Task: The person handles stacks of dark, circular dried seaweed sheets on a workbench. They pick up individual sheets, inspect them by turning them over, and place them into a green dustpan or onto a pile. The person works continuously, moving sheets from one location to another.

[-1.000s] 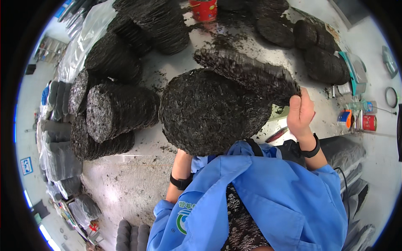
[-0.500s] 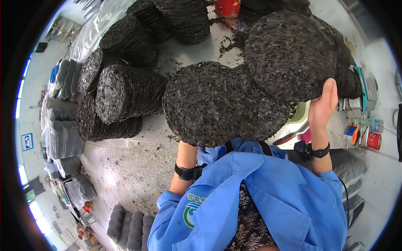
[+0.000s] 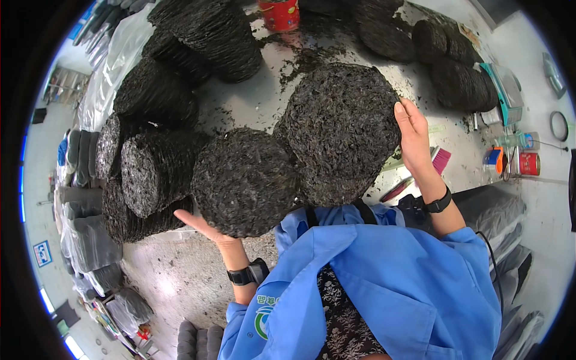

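From the middle of the view, the dark rolled stacks point(image 3: 159, 171) stood toward nine o'clock, and speckled floor point(image 3: 171, 267) showed toward eight. The left hand point(image 3: 210, 227) reached to the seven-to-eight o'clock rim of the left disc point(image 3: 246, 183), one digit stretched outward and the rest hidden behind the disc, so I could not tell whether it gripped. That disc lay at nine o'clock, its left edge overlapping the stacks in view and its right edge meeting the lower disc point(image 3: 333, 187), leaving no visible gap on either side. Toward eleven o'clock a wide stretch of pale tabletop point(image 3: 240, 103), strewn with flakes, ran up between the stacks and the right disc point(image 3: 342, 111). This disc sat at one o'clock, overlapping the lower disc. The right hand point(image 3: 414, 135) pinched its three o'clock edge, thumb toward the viewer. Beyond that hand, pale tabletop gave room toward two o'clock as far as the teal-edged device point(image 3: 503, 96), while the pink brush point(image 3: 441, 158) lay near the wrist at three.
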The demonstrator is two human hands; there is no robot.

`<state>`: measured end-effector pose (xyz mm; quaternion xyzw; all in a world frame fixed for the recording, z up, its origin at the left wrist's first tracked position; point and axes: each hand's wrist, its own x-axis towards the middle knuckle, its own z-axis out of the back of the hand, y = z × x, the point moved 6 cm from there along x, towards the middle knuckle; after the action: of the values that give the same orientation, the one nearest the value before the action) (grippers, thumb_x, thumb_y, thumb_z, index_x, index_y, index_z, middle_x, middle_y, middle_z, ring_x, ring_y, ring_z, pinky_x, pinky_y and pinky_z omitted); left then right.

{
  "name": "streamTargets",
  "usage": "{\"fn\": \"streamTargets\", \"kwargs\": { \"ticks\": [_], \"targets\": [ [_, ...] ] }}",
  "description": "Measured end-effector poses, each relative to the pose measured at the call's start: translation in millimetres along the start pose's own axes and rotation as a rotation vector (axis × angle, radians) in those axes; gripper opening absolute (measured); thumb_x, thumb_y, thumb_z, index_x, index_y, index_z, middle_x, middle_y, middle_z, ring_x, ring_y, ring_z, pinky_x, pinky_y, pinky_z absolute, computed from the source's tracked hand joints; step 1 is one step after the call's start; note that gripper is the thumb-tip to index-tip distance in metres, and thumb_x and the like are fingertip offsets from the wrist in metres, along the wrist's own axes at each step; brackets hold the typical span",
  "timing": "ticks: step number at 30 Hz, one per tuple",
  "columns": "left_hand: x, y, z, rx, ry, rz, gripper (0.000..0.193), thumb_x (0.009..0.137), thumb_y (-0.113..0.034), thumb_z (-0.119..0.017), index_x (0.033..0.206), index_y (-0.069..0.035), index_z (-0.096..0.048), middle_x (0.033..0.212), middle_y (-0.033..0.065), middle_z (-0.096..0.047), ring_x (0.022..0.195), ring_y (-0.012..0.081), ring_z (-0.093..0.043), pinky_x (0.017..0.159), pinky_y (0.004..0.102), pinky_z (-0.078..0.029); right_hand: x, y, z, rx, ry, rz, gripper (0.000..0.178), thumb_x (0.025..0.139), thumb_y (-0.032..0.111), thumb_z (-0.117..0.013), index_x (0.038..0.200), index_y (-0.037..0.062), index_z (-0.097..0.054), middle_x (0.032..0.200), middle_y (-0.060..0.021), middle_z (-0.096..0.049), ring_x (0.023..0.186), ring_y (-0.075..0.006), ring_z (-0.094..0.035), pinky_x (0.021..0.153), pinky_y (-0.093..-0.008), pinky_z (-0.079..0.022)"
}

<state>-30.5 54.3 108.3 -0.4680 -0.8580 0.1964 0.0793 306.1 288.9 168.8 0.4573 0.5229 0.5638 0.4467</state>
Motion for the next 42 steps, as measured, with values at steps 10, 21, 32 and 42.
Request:
{"fn": "streamTargets", "kwargs": {
  "ticks": [10, 21, 32, 42],
  "targets": [
    [18.3, 22.5, -53.7, 0.057, 0.042, 0.201, 0.042, 0.085, -0.005, -0.052, 0.127, 0.000, -0.047, 0.126, 0.0161, -0.053, 0.114, 0.0301, -0.053, 0.100, 0.0471, -0.038, -11.3, 14.9, -13.3, 0.047, 0.142, -0.065, 0.025, 0.097, 0.021, -0.049, 0.107, -0.0006, -0.055, 0.087, 0.0056, -0.050, 0.083, -0.0026, -0.043, 0.076, -0.0181, -0.037],
    [16.2, 117.9, -85.8, 0.634, 0.041, 0.524, 0.017, 0.087, -0.008, -0.060, 0.103, -0.001, -0.062, 0.097, 0.0056, -0.065, 0.082, 0.0125, -0.063, 0.072, 0.0274, -0.052, 17.3, 41.6, 8.7, -0.429, 0.182, 0.199, 0.020, 0.094, 0.018, -0.051, 0.103, 0.0034, -0.061, 0.090, -0.0051, -0.063, 0.081, -0.0110, -0.056, 0.073, -0.0252, -0.045],
    [19.8, 123.2, -85.9, 0.754, 0.047, 0.550, 0.018, 0.087, -0.005, -0.059, 0.104, 0.002, -0.060, 0.097, 0.0064, -0.065, 0.083, 0.0119, -0.061, 0.074, 0.0269, -0.051, 30.0, 51.8, -71.4, -0.949, 0.569, 1.010, 0.006, 0.075, 0.009, -0.058, 0.076, 0.0052, -0.055, 0.075, -0.0051, -0.051, 0.080, -0.0223, -0.055, 0.062, -0.0347, -0.048],
    [16.3, 125.8, -81.6, 0.744, 0.043, 0.567, 0.019, 0.087, -0.005, -0.059, 0.104, 0.002, -0.060, 0.097, 0.0059, -0.065, 0.083, 0.0114, -0.061, 0.074, 0.0269, -0.050, 31.9, 46.6, -82.8, -1.012, 0.735, 1.068, 0.008, 0.073, 0.005, -0.060, 0.074, 0.0022, -0.052, 0.074, -0.0051, -0.050, 0.075, -0.0197, -0.055, 0.059, -0.0314, -0.048]
  ]
}}
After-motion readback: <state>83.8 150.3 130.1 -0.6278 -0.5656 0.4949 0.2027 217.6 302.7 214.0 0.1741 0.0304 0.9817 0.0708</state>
